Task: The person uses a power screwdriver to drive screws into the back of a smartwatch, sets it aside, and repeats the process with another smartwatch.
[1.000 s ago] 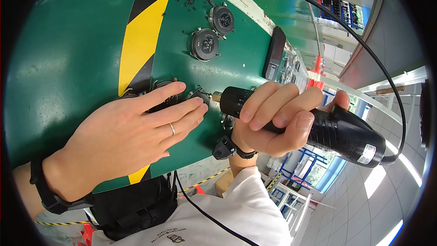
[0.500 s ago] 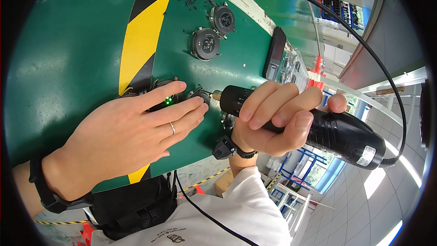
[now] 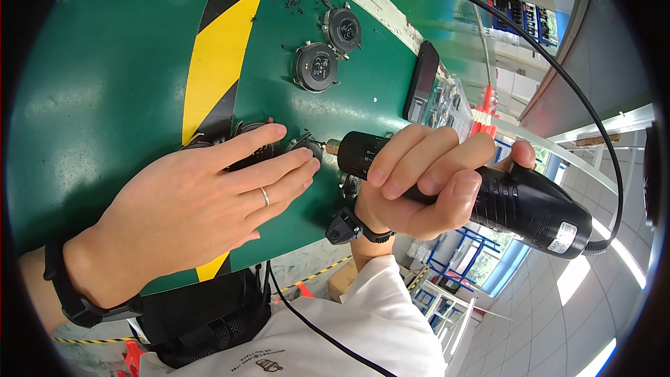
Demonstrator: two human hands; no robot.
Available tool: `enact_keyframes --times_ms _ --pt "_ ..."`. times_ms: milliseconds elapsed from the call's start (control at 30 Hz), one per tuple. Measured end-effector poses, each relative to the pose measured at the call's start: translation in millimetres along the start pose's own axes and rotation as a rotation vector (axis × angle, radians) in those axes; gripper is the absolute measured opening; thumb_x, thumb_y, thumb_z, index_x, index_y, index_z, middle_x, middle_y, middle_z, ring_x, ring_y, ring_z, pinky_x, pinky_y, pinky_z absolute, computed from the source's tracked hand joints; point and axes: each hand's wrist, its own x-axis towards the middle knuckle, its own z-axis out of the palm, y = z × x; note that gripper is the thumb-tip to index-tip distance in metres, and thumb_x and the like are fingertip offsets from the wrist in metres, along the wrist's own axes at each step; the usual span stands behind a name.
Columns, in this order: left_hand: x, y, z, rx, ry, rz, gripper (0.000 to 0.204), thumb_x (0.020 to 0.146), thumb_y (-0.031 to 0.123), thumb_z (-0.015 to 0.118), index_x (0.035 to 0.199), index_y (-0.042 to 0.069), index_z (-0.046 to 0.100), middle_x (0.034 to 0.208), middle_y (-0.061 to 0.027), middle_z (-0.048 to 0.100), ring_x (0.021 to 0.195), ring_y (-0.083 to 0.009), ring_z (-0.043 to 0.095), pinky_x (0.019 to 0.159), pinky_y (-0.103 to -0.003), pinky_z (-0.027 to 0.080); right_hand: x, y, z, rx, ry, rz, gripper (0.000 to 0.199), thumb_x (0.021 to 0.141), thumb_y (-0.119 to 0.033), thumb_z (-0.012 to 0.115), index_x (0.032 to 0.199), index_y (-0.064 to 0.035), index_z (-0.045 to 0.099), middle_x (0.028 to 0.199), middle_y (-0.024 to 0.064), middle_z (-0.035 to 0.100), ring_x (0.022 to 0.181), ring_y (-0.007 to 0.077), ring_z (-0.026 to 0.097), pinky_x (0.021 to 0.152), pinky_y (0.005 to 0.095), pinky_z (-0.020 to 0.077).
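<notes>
Watch case (image 3: 306,142): lying on green table (image 3: 125,84), partly hidden beneath left hand (image 3: 192,206). Cannot make out contact with driver tip (image 3: 332,146). Left hand: laid flat, spread slightly apart, touching watch case from above. Right hand (image 3: 436,167): clamped around black electric screwdriver (image 3: 527,209).

The electric screwdriver (image 3: 534,209) looks glossy plastic, the tabletop (image 3: 105,98) smooth and shiny

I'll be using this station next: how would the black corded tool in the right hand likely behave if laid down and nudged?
The black corded tool might roll a little, since its barrel looks round, but the attached cord would probably check it. It would likely feel heavier toward the rear, where the body looks bulkiest.
</notes>
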Motion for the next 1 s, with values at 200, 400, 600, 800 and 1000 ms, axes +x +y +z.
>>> enact_keyframes --times_ms 200,400,600,800,1000 --pt "0.3 -0.6 -1.3 0.009 -0.003 0.006 0.075 0.083 0.051 0.070 0.144 0.011 0.055 0.149 0.0048 0.052 0.144 -0.0122 0.039 0.126 -0.041 0.026 0.3 0.0 -3.4 0.033 -0.044 0.003 0.035 0.104 -0.009 0.040 0.138 -0.0048 0.034 0.077 0.0048 0.046 0.045 0.0136 0.043 0.036 0.0299 0.0474" --pt "0.0 -1.0 -0.7 0.010 0.001 0.007 0.075 0.083 0.051 0.070 0.144 0.011 0.055 0.149 0.0051 0.052 0.144 -0.0120 0.038 0.126 -0.041 0.026 0.0 0.1 -2.3 0.036 -0.028 0.001 0.033 0.104 -0.008 0.040 0.137 -0.0046 0.035 0.077 0.0047 0.046 0.045 0.0134 0.044 0.036 0.0294 0.0475" --pt "-0.6 -1.4 -1.5 0.024 -0.004 0.011 0.074 0.084 0.052 0.069 0.144 0.011 0.055 0.149 0.0052 0.052 0.144 -0.0121 0.038 0.126 -0.041 0.026 0.6 -0.6 -1.1 0.043 -0.017 -0.001 0.036 0.104 -0.009 0.041 0.139 -0.0045 0.034 0.077 0.0049 0.046 0.045 0.0131 0.043 0.035 0.0287 0.0465" --pt "0.2 -1.3 -1.5 0.026 -0.001 0.013 0.074 0.084 0.052 0.069 0.145 0.011 0.055 0.149 0.0051 0.052 0.144 -0.0124 0.038 0.126 -0.041 0.026 -0.1 -0.1 -1.9 0.008 -0.022 0.002 0.040 0.104 -0.009 0.040 0.143 -0.0041 0.031 0.077 0.0051 0.045 0.045 0.0132 0.043 0.035 0.0289 0.0458" --pt "0.4 -1.1 -1.8 0.020 -0.009 0.013 0.075 0.084 0.053 0.069 0.145 0.011 0.054 0.150 0.0049 0.052 0.144 -0.0125 0.038 0.125 -0.041 0.026 0.1 -2.7 0.2 0.034 0.020 0.013 0.042 0.104 -0.010 0.040 0.144 -0.0043 0.029 0.077 0.0051 0.045 0.045 0.0133 0.042 0.034 0.0291 0.0452"
